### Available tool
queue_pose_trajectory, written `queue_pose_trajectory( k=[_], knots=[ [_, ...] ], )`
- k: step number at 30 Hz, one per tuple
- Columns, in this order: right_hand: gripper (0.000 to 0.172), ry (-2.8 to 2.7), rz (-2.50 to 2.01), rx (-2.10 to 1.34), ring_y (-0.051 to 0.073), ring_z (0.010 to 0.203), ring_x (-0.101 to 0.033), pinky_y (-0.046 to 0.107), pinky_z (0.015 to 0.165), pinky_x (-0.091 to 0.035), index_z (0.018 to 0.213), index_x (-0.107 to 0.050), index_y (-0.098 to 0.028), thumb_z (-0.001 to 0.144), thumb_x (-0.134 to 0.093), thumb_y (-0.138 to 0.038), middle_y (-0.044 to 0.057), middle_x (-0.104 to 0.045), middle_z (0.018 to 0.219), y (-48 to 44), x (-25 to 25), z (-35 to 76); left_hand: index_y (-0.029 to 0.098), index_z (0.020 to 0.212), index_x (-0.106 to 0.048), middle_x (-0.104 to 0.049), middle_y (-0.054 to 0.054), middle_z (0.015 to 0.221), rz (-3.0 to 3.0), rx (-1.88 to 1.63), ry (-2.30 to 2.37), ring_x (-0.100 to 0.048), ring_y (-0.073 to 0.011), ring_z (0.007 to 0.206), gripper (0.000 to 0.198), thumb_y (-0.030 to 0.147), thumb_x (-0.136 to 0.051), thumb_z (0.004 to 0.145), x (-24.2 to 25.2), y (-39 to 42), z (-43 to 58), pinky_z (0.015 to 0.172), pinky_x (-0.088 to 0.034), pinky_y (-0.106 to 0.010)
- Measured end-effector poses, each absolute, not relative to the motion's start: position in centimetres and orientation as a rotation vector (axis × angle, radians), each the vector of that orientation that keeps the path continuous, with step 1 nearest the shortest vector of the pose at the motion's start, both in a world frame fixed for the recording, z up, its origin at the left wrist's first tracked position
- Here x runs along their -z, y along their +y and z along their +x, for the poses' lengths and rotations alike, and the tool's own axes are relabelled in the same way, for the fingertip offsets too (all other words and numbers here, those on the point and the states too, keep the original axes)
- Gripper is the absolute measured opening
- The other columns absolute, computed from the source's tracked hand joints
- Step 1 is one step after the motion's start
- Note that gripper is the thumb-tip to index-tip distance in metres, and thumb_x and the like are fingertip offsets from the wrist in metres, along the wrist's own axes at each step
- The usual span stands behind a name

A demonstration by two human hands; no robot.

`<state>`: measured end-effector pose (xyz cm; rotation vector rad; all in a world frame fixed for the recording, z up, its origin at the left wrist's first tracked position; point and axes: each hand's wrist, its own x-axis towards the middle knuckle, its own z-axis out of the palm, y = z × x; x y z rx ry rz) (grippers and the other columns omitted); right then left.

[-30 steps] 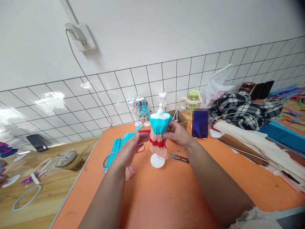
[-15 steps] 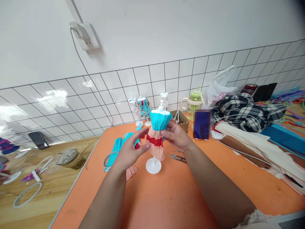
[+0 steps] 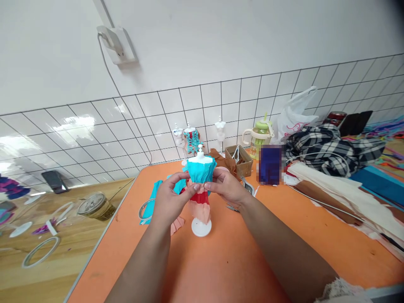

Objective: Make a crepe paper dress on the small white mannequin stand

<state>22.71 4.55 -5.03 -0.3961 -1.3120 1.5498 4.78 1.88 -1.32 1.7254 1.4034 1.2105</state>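
Note:
A small white dress-form mannequin (image 3: 200, 159) stands on a round white base (image 3: 201, 227). It wears a doll dress (image 3: 200, 170) with a crinkled turquoise top and a pink skirt crossed by a red band. At the left side of the waist, my left hand (image 3: 173, 198) is closed on the dress, its thumb pressing the front. My right hand (image 3: 227, 187) grips the other side, and the two thumb tips almost meet. Both hands' fingers behind the dress are partly hidden. Dark thread snips (image 3: 232, 208) lie partly covered by my right hand.
Turquoise pleated pieces (image 3: 154, 191) and a roll of tape (image 3: 145, 210) lie at left. Behind stand more mini mannequins (image 3: 220, 130), a small box (image 3: 243, 168), a green-lidded cup (image 3: 261, 132) and a phone (image 3: 270, 165). Fabric strips (image 3: 328, 181) cover the right side.
The mannequin, which leaned to the right, is now more upright, its top shifted left. My left hand has closed from spread fingers onto the waist, and my right thumb has moved to the front.

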Motion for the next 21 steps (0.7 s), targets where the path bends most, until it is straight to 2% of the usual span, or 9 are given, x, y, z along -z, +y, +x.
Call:
queue_pose_trajectory(
  k=[4,7,10,13,17,21],
  knots=[
    [0.027,-1.273,-0.399,-1.557,0.019,0.093,-0.065,0.035,0.086,-0.05,0.099,-0.07,-0.02,0.074,-0.076,-0.028,0.004,-0.072,0.098,4.48,4.95,22.72,0.019,0.108,-0.067,-0.069,-0.009,0.111,1.717,-1.227,1.279,-0.062,-0.0284,0.105,0.046,0.043,-0.076,0.07,1.35,2.08,4.68,0.088,-0.049,-0.038],
    [0.029,-1.18,-0.439,-1.57,0.018,0.095,-0.065,0.034,0.09,-0.049,0.102,-0.069,-0.022,0.075,-0.076,-0.028,0.003,-0.072,0.099,4.41,4.76,22.8,0.023,0.129,-0.056,-0.059,-0.01,0.132,1.741,-1.245,1.103,-0.052,-0.0285,0.123,0.058,0.042,-0.071,0.076,1.23,2.1,4.52,0.098,-0.045,-0.039],
    [0.027,-1.057,-0.506,-1.585,0.017,0.095,-0.066,0.032,0.089,-0.05,0.1,-0.069,-0.023,0.075,-0.076,-0.029,0.001,-0.072,0.101,4.39,4.65,22.78,0.025,0.137,-0.047,-0.055,-0.011,0.136,1.755,-1.185,1.144,-0.047,-0.0293,0.128,0.07,0.041,-0.074,0.075,1.17,2.1,4.48,0.1,-0.044,-0.042],
    [0.025,-1.016,-0.501,-1.608,0.017,0.094,-0.066,0.032,0.087,-0.052,0.097,-0.07,-0.023,0.073,-0.077,-0.029,0.001,-0.072,0.1,4.42,4.7,22.61,0.023,0.134,-0.05,-0.059,-0.012,0.132,1.738,-1.094,1.147,-0.053,-0.0296,0.123,0.064,0.043,-0.072,0.076,1.08,2.12,4.81,0.1,-0.044,-0.044],
    [0.022,-1.012,-0.474,-1.637,0.016,0.089,-0.066,0.034,0.086,-0.052,0.094,-0.07,-0.022,0.074,-0.076,-0.03,0.002,-0.073,0.096,4.5,4.88,22.44,0.018,0.117,-0.062,-0.064,-0.013,0.124,1.687,-1.083,1.163,-0.06,-0.0296,0.113,0.05,0.044,-0.072,0.076,0.85,2.23,5.24,0.094,-0.048,-0.043],
    [0.024,-1.014,-0.463,-1.67,0.015,0.088,-0.066,0.032,0.085,-0.051,0.095,-0.071,-0.022,0.073,-0.077,-0.029,0.002,-0.073,0.096,4.54,4.89,22.61,0.018,0.112,-0.065,-0.066,-0.012,0.12,1.662,-1.093,1.185,-0.062,-0.0284,0.109,0.045,0.041,-0.074,0.074,1.01,2.5,4.85,0.094,-0.049,-0.043]
  ],
)
